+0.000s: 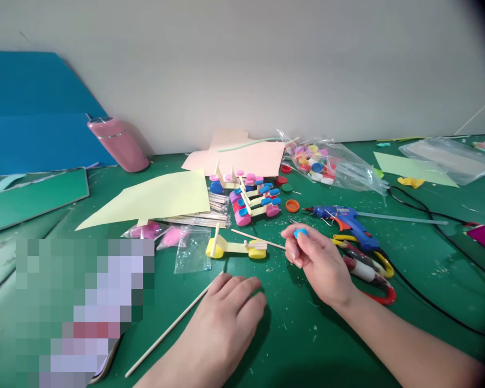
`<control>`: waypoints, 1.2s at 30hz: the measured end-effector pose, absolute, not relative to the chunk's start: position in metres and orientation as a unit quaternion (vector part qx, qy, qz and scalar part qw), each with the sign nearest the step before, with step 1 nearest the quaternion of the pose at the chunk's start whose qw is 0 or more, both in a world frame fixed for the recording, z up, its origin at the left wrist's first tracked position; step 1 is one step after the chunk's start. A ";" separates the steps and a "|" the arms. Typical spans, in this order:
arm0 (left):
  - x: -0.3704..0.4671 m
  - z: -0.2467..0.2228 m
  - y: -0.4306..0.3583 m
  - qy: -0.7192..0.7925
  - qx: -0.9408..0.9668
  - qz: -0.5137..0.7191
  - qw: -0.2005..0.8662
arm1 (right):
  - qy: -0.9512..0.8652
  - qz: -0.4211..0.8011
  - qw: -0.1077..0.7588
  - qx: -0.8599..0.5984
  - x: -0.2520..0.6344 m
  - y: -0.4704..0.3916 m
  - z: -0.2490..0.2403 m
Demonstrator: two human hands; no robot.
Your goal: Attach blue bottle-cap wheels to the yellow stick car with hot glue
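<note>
Right hand [319, 258] raised just above the table [291, 345], its thumb and fingertips closed on a small blue lump [301, 233]. If the lump is soft, too hard a pinch could dent it; a loose one could let it drop. Left of those fingers, and just beyond the left hand [230, 318], stands the yellow-wheeled stick model [236, 248]; a forward nudge by the left knuckles could knock its upright askew. The left hand lies palm down, fingers bent, beside the far end of a long wooden dowel [173, 326]; whether it grips the dowel cannot be told, and a sideways sweep could roll it. Beyond and right of the right hand lies the blue glue gun [358, 229]; its nozzle, if hot, could burn a straying finger.
</note>
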State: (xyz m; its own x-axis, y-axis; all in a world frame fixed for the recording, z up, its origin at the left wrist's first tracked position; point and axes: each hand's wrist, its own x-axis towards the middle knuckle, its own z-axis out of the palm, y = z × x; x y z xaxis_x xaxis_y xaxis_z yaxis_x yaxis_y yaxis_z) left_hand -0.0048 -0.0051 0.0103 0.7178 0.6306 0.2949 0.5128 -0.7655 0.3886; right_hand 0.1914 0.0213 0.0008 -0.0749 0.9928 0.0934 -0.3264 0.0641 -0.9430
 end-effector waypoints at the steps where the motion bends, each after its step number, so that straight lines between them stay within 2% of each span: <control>1: -0.004 0.005 -0.006 0.314 0.926 0.178 0.115 | -0.463 0.570 0.570 -0.368 0.191 0.021 0.001; 5: -0.003 -0.007 -0.009 0.341 0.921 0.142 0.127 | -0.506 0.549 0.561 -0.358 0.192 0.020 0.000; 15: -0.007 0.004 -0.008 0.374 0.909 0.115 0.146 | -0.558 0.527 0.534 -0.355 0.194 0.014 0.003; 36: -0.009 0.005 -0.008 0.369 0.900 0.130 0.194 | -0.557 0.528 0.518 -0.377 0.192 0.013 0.007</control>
